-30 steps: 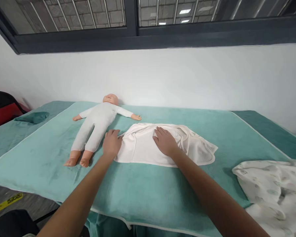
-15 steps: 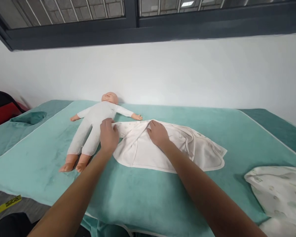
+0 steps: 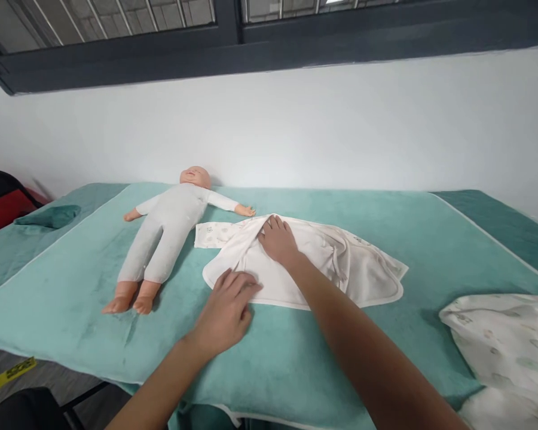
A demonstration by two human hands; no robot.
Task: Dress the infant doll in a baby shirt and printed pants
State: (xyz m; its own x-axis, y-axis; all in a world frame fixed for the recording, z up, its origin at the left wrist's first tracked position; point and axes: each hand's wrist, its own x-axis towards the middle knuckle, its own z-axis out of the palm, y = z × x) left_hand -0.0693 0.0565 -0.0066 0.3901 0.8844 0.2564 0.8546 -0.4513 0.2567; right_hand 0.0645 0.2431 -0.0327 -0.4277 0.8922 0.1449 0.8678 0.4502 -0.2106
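Garment (image 3: 323,248) lies on the green mat (image 3: 287,364) beside the doll (image 3: 173,224), its sleeve (image 3: 210,235) now free, apparently straightened: your left hand (image 3: 228,307) has moved to the lower edge, fingers loosely parted; your right hand (image 3: 278,240) rests on top, grip unclear.

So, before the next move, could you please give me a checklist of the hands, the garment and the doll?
1. Right hand on the white garment: ok; whether its fingers grip the fabric, cannot tell.
2. Left hand touching the garment's near edge: cannot tell; it is over it.
3. Sleeve nearest the doll laid out: ok.
4. Garment free of wrinkles: not ok, folds beside the right forearm.
5. Doll lying face up: ok.
6. Patterned cloth apart from the garment: ok.
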